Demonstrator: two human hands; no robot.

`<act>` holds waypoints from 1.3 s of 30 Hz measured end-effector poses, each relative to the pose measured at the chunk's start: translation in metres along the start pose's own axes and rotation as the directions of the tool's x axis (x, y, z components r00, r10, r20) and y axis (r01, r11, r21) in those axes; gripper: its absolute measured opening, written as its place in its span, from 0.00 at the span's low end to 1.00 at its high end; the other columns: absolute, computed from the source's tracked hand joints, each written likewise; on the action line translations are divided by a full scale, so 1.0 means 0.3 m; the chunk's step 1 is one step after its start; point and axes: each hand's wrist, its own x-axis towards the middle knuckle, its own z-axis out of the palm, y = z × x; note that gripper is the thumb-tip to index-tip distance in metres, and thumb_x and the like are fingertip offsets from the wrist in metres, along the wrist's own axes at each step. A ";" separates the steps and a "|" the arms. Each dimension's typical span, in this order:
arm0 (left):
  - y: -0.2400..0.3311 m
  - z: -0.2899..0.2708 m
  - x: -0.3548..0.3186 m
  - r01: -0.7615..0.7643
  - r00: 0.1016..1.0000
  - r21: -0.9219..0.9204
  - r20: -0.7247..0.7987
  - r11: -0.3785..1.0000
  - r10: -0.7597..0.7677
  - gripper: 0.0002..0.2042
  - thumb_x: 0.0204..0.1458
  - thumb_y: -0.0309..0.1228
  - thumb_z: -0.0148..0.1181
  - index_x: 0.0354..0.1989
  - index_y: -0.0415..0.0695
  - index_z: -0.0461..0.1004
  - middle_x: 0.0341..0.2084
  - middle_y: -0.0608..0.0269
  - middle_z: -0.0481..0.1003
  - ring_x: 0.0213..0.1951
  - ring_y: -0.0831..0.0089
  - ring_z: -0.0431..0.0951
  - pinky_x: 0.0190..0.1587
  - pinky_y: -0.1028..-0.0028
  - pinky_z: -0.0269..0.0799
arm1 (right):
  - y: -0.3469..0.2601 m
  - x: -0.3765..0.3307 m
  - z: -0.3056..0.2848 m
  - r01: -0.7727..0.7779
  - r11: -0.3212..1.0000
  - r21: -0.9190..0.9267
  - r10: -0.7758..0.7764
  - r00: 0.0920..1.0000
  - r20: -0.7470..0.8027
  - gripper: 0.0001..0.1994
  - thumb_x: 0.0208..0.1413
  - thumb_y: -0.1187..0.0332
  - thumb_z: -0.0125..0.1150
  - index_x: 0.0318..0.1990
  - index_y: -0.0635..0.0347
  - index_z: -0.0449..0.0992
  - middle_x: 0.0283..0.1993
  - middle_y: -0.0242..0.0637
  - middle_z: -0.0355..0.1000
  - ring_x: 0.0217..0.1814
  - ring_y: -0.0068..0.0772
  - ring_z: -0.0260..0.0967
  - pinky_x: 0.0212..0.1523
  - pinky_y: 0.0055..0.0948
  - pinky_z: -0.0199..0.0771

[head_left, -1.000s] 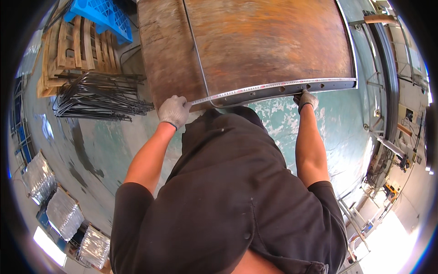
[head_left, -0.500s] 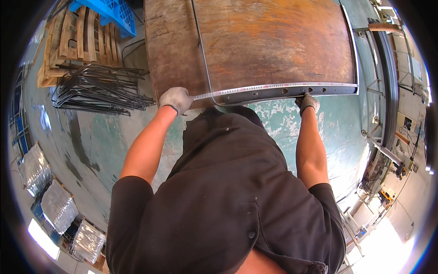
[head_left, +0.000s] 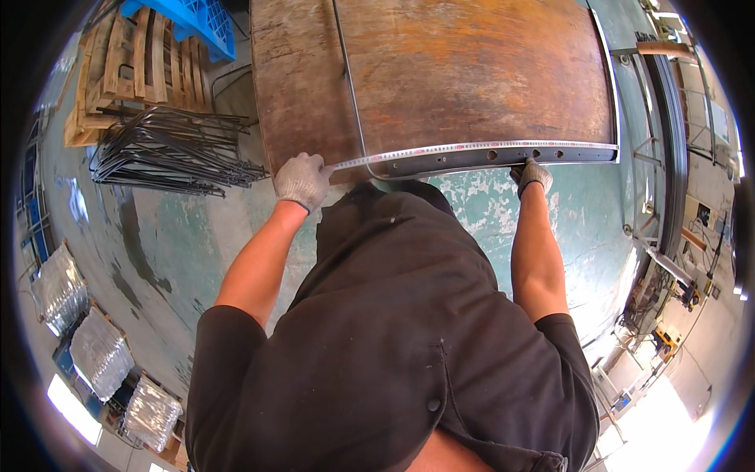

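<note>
A white tape measure [head_left: 440, 149] is stretched along the near edge of a brown wooden tabletop [head_left: 472, 71]. Its left end runs into my left hand [head_left: 303, 181], gloved and closed; the tape's case is hidden in the grip. Just below the tape lies a dark metal bar [head_left: 464, 160] with round holes, part of a thin metal frame [head_left: 347, 71] lying on the tabletop. My gloved right hand [head_left: 532, 175] is closed on the bar's near edge, right of the middle, its thumb side on top and other fingers hidden. At the right corner, the tape reaches the frame's bright side.
Wooden pallets [head_left: 145, 63] and a blue plastic crate [head_left: 189, 23] are at the far left. Bent black metal rods [head_left: 169, 157] lie stacked beside them. Long dark profiles [head_left: 668, 141] stand along the right. Foil-wrapped bundles [head_left: 102, 354] sit at the lower left.
My left hand has turned at the wrist and sits slightly lower, still on the tape's left end. The right hand, tape and bar have barely moved.
</note>
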 end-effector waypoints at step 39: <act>-0.022 0.008 -0.007 -0.069 0.997 -0.058 0.012 0.996 0.070 0.17 0.65 0.49 0.69 0.40 0.47 0.88 0.40 0.50 0.83 0.47 0.45 0.84 0.50 0.50 0.79 | 0.021 -0.005 -0.007 0.092 0.949 -0.303 -0.108 0.993 -0.036 0.18 0.60 0.62 0.68 0.37 0.75 0.87 0.35 0.58 0.87 0.40 0.51 0.90 0.45 0.44 0.90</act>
